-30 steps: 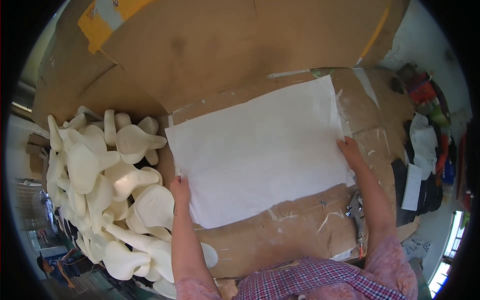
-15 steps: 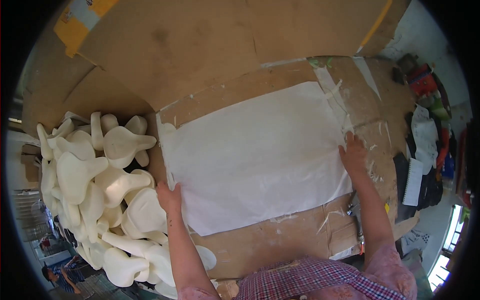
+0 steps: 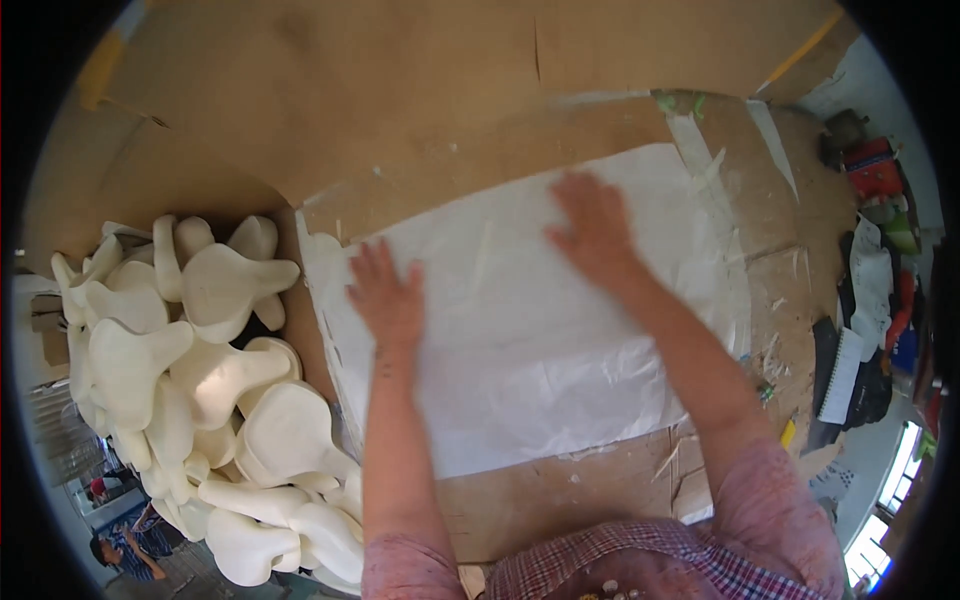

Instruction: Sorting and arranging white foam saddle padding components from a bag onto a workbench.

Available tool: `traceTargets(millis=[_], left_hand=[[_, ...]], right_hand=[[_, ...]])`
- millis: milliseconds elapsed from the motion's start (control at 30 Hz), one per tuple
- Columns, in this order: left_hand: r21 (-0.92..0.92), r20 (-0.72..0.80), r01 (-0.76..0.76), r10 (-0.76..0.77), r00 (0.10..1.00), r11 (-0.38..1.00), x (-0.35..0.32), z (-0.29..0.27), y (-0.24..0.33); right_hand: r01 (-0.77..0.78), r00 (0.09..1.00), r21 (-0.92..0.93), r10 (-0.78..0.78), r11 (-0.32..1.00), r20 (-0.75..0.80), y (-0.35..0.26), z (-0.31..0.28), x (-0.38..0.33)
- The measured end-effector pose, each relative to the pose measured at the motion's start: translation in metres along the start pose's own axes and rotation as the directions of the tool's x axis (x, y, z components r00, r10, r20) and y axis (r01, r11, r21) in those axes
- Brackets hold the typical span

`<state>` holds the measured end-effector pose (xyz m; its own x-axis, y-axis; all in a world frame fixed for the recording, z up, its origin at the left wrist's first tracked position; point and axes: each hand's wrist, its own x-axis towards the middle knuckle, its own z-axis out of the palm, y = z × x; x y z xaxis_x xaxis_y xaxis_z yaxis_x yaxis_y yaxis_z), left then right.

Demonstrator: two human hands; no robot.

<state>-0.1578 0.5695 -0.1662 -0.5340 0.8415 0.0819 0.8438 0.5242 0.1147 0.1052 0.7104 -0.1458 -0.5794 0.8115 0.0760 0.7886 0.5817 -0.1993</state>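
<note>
A white sheet (image 3: 520, 370) lies spread over the cardboard-covered tabletop, with creases along its near right part. My left hand (image 3: 388, 300) is on or just over the sheet's left part, palm down, fingers spread, holding nothing. Farther up and to the right, my right hand (image 3: 598, 228) reaches over the far part of the sheet, fingers stretched out and slightly blurred. I cannot tell whether it touches the sheet. Left of the sheet, cream-coloured bicycle-saddle-shaped foam pieces (image 3: 225, 385) are heaped in a pile.
A cardboard wall (image 3: 400, 90) stands behind the tabletop. At the right edge lie a spiral notebook (image 3: 840, 375), dark cloths and a red packet (image 3: 873, 168). Another person (image 3: 130, 550) is seen at the far lower left.
Both my hands have left the sheet's side edges. They moved up and inward over it, the right one farther. The view has shifted slightly.
</note>
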Motion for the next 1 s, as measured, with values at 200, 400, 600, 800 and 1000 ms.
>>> traceTargets(millis=[200,400,600,800,1000], left_hand=[[0.03,0.139,0.171,-0.174,0.975,0.985,-0.006,-0.02,-0.053],[-0.139,0.122,-0.125,0.142,0.982,0.982,-0.057,-0.024,0.1],[-0.128,0.11,-0.165,0.179,0.978,0.978,-0.11,-0.025,0.103],[-0.071,0.187,0.04,-0.026,0.982,0.997,-0.162,-0.043,0.055],[-0.077,0.127,0.271,-0.26,0.957,0.96,-0.222,-0.041,-0.037]], right_hand=[[-0.233,0.97,-0.262,0.206,0.937,-0.127,0.116,-0.041,-0.034],[-0.041,0.993,-0.13,0.026,0.991,-0.114,-0.039,-0.008,-0.041],[-0.06,0.998,0.148,0.059,0.987,0.007,-0.086,-0.008,-0.104],[-0.119,0.983,-0.062,0.126,0.991,0.131,-0.023,-0.026,-0.161],[-0.285,0.958,-0.173,0.283,0.943,-0.039,0.047,-0.049,-0.211]])
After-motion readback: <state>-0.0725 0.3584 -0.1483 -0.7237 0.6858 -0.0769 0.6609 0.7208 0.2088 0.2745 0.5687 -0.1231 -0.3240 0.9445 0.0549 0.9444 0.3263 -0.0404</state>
